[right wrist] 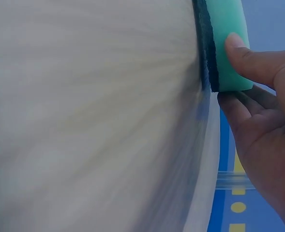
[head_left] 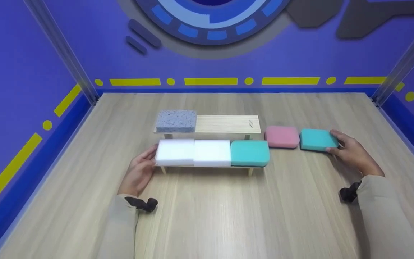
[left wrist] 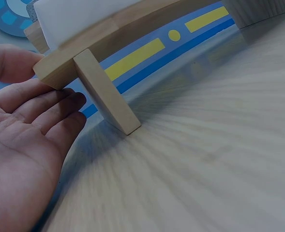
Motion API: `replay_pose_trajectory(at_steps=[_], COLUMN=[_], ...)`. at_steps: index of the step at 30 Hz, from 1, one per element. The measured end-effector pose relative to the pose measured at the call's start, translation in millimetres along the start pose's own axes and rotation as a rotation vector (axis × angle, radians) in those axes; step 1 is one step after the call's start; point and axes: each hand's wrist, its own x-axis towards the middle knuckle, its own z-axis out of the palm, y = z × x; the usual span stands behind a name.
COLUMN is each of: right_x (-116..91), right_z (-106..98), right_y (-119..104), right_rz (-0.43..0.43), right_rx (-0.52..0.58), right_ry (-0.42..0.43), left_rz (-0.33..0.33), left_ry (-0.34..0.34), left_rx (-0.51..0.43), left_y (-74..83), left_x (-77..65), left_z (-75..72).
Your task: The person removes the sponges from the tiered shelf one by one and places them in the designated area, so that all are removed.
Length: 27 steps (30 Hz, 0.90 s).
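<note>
I log a blue-purple back wall (head_left: 84, 46) well beyond the right-hand grip (head_left: 352, 153), yellow bars and dots (head_left: 210, 81) low along it. Ring graphic (head_left: 212, 21) far past and left of the grip; grey shapes (head_left: 313, 12) straight past it. Side walls (head_left: 9, 90) either side, metal posts (head_left: 59, 46) at corners. Pale wood-grain tabletop (head_left: 300, 216) below, soft glare (head_left: 226, 212) left of the grip.

3 views (head downward, wrists close) share the tabletop (head_left: 207, 219).

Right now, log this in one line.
left grip: holding front wooden stand; atop: two white sponges, left teal scouring sponge; right grip: pinching right teal scouring sponge; rear wooden stand: speckled sponge
</note>
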Motion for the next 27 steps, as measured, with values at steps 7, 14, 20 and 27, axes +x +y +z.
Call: replay_pose_trajectory(at_steps=[7,14,20,27], right_x=[1.0,1.9,1.8,1.8], right_z=[2.4,0.6,-0.2,-0.2], right_y=[-0.4,-4.8,-6.3,-6.3], right_rz=[-0.006,0.089,0.122,0.167], right_rx=[-0.021,-0.043,-0.042,-0.006], right_ry=[0.026,0.019,0.004,-0.009], left_rz=[0.007,0.006,0.004,-0.008], left_ry=[0.019,0.023,0.028,0.034], left_rx=[0.006,0.002,-0.011,-0.014], left_y=[0.6,1.4,0.3,0.2], left_x=[-0.5,-0.7,-0.5,0.0], left_z=[1.5,2.6,2.2,1.5])
